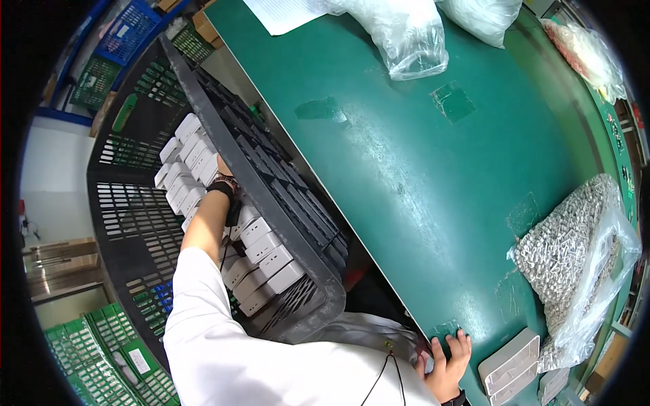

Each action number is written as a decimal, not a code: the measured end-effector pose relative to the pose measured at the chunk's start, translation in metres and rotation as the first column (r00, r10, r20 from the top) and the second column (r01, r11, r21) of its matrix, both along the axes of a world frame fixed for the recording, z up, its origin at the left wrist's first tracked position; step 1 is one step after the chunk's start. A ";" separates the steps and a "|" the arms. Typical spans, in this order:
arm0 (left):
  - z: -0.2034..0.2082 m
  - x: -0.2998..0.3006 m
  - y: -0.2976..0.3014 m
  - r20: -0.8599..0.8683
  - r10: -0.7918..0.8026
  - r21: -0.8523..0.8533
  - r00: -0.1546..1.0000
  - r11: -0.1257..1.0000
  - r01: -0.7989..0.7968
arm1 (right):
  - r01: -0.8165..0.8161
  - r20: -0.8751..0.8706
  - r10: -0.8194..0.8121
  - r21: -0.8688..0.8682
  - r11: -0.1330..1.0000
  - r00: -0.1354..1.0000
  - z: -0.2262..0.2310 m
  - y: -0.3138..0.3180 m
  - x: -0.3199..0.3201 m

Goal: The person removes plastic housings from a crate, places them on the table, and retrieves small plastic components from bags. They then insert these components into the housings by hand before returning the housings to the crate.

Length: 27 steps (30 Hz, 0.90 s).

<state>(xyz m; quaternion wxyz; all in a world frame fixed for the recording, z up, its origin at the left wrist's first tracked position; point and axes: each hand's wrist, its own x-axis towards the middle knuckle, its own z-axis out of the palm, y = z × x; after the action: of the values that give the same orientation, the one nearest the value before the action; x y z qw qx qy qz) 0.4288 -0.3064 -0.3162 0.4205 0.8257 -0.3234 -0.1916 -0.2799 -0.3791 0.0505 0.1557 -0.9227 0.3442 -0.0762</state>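
Your left hand (223, 165) is down in the black crate (274, 213) among the white units (267, 247) — it is mostly hidden, so I cannot tell whether it is wide, narrow or gripping one. Your right hand (448, 367) rests at the near edge of the green surface (474, 237), fingers a little spread, with nothing visible in it.

As far as progress shows, the units in your crate look closed and sit in rows, and part of the crate floor beside them is bare, so I judge it only partly filled. On the surface just beside your right hand lies a pale open shell (511, 369), which looks unfinished. How much is left beyond that, I cannot tell.

Now the count. You have one black crate, holding two visible groups of units, one on each side of your forearm; there are well over ten, but your arm and the rim hide some, so no exact total. There is one open shell, with one flat pale piece (554, 386) just beside it. You have one clear bag of small metal parts (565, 243) — too many to count — plus two clear plastic bags (406, 40) and one paper sheet (284, 13) at the far end.
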 end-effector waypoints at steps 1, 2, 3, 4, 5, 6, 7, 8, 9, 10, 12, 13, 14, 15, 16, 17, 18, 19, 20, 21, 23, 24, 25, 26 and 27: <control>-0.003 0.004 0.001 0.115 -0.045 0.010 0.992 0.999 0.044 | -0.002 0.006 0.002 0.000 1.000 1.000 0.001 0.000 0.001; -0.008 0.007 0.000 0.226 -0.091 0.025 0.970 0.996 0.088 | -0.003 0.011 0.003 -0.001 1.000 1.000 0.002 -0.001 0.001; -0.013 0.010 -0.001 0.332 -0.137 0.044 0.933 0.991 0.130 | -0.002 0.013 0.002 -0.002 1.000 1.000 0.003 -0.001 0.001; -0.016 0.014 -0.001 0.435 -0.182 0.069 0.882 0.983 0.169 | -0.003 0.019 0.003 -0.004 1.000 1.000 0.002 -0.002 0.000; -0.008 0.021 -0.003 0.541 -0.228 0.102 0.809 0.973 0.205 | -0.008 0.018 0.009 -0.016 1.000 1.000 0.002 -0.001 -0.003; 0.006 0.029 -0.002 0.641 -0.271 0.144 0.718 0.962 0.234 | -0.016 0.024 0.016 -0.026 1.000 1.000 0.001 -0.001 -0.008; 0.012 0.037 0.004 0.720 -0.313 0.193 0.620 0.948 0.254 | -0.026 0.021 0.027 -0.030 0.999 0.999 -0.002 0.000 -0.009; 0.026 0.026 -0.015 0.722 -0.317 0.182 0.615 0.945 0.273 | -0.007 0.019 0.008 -0.040 0.999 1.000 -0.002 0.001 -0.008; 0.023 0.002 -0.015 0.620 -0.348 0.232 0.704 0.938 0.259 | -0.005 -0.009 0.004 -0.047 0.999 1.000 -0.003 0.002 -0.003; 0.030 -0.024 -0.017 0.515 -0.369 0.290 0.774 0.924 0.248 | -0.005 -0.025 0.004 -0.052 0.999 1.000 -0.004 0.002 0.001; 0.077 -0.062 -0.032 0.318 -0.371 0.428 0.873 0.878 0.217 | 0.003 -0.014 -0.004 -0.060 0.998 1.000 -0.002 0.002 0.002; 0.108 -0.087 -0.043 0.219 -0.353 0.498 0.910 0.842 0.207 | 0.010 -0.013 -0.011 -0.057 0.998 1.000 -0.002 0.003 0.002; 0.152 -0.101 -0.045 0.136 -0.306 0.569 0.942 0.802 0.178 | 0.000 0.006 0.001 -0.052 0.999 1.000 0.000 0.002 0.002; 0.189 -0.116 -0.048 0.159 -0.301 0.575 0.940 0.803 0.159 | -0.010 0.023 0.011 -0.043 0.999 1.000 0.001 0.001 0.001; 0.222 -0.132 -0.053 0.209 -0.315 0.631 0.926 0.766 0.118 | -0.011 0.045 0.013 -0.041 0.999 0.999 0.000 -0.001 0.001; 0.252 -0.146 -0.056 0.256 -0.332 0.683 0.908 0.727 0.074 | -0.011 0.047 0.013 -0.044 0.999 0.999 0.000 -0.002 0.001; 0.278 -0.155 -0.055 0.299 -0.350 0.728 0.888 0.685 0.024 | -0.011 0.049 0.013 -0.046 0.999 0.999 0.000 -0.003 0.001; 0.302 -0.159 -0.045 0.317 -0.347 0.731 0.883 0.682 0.006 | -0.013 0.051 0.016 -0.047 0.999 0.999 0.001 -0.003 0.001; 0.323 -0.164 -0.036 0.408 -0.326 0.663 0.853 0.748 -0.031 | -0.016 0.072 0.019 -0.045 0.999 0.997 0.002 -0.003 0.001; 0.344 -0.169 -0.025 0.494 -0.297 0.587 0.817 0.808 -0.062 | -0.019 0.075 0.023 -0.056 0.998 0.997 0.002 -0.003 0.002; 0.384 -0.177 -0.001 0.647 -0.221 0.435 0.730 0.893 -0.115 | -0.026 0.071 0.032 -0.083 0.996 0.997 0.004 -0.004 0.000; 0.404 -0.180 0.010 0.714 -0.177 0.359 0.677 0.923 -0.138 | -0.027 0.085 0.035 -0.090 0.996 0.996 0.004 -0.004 -0.002; 0.431 -0.196 0.014 0.758 -0.150 0.328 0.634 0.929 -0.172 | -0.034 0.123 0.044 -0.086 0.996 0.991 0.005 -0.004 -0.002; 0.462 -0.215 0.015 0.798 -0.127 0.295 0.590 0.935 -0.198 | -0.036 0.159 0.048 -0.081 0.996 0.986 0.005 -0.003 -0.004; 0.486 -0.239 0.014 0.806 -0.095 0.221 0.584 0.964 -0.147 | -0.036 0.192 0.051 -0.077 0.996 0.980 0.006 -0.003 -0.006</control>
<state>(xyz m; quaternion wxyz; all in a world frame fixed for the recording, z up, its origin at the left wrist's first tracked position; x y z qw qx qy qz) 0.1903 -0.2919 0.1703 0.1155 0.8747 -0.4386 0.1710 -0.2856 -0.3820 0.0565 0.1561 -0.9233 0.3042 -0.1749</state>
